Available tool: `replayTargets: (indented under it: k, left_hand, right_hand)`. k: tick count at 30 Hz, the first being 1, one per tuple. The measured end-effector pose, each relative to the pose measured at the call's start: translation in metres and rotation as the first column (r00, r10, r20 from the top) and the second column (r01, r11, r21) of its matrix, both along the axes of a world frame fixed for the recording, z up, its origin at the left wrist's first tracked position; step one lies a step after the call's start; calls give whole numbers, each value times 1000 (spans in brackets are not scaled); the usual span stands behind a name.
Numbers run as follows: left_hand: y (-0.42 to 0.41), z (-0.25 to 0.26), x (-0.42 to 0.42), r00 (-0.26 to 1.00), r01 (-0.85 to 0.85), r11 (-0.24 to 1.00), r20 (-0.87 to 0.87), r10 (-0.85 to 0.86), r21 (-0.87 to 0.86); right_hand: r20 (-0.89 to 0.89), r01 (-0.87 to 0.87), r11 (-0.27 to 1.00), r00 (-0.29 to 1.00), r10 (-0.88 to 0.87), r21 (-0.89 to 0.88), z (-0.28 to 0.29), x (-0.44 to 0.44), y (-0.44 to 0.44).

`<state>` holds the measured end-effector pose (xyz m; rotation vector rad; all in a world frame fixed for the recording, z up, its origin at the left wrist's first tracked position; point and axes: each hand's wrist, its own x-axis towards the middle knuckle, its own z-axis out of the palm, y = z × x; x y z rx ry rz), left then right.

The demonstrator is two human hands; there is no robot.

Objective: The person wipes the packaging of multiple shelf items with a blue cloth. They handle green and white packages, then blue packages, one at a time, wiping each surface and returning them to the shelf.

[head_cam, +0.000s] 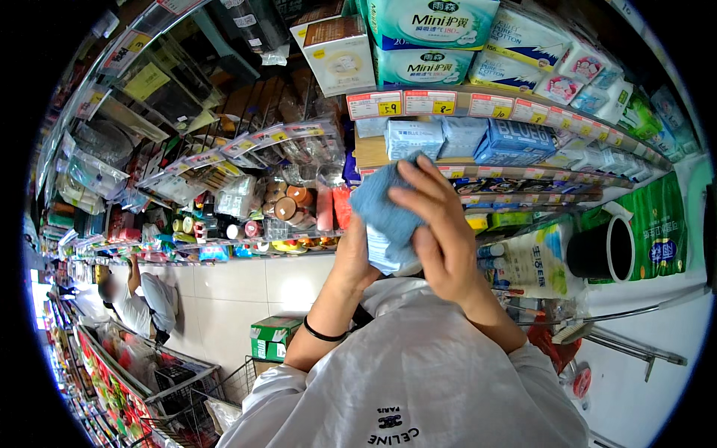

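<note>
My left hand grips a pale blue-and-white soft package in front of my chest. A blue cloth lies over the upper part of that package, under the spread fingers of my right hand. The cloth and fingers are slightly blurred, and the cloth hides most of the package's face. Just beyond my hands, a shelf holds a light blue package and a darker blue package of similar kind.
Green sanitary pad packs fill the shelf above. Hanging goods and jars line the shelves at left. On the right stands a black bin. A person crouches in the aisle, near wire baskets and a green carton.
</note>
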<state>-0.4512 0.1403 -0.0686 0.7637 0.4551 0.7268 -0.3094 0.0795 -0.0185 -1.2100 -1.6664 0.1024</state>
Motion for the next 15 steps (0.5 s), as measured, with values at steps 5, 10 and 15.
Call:
replayTargets:
  k: [5,10,15]
  left_hand:
    - [12,-9,-5,994,95,985,75,-85,-142]
    - [17,-24,-10,991,110,990,81,-103,-88]
    - [20,-29,-22,983,112,947,-175,-61,301]
  right_hand:
    - [-647,7,960,738,-193,-279,-24,14,5]
    - [-304,53,999,952,-46,13,6,12,-2]
    - [8,-127,991,992,127,-37,22,0,3]
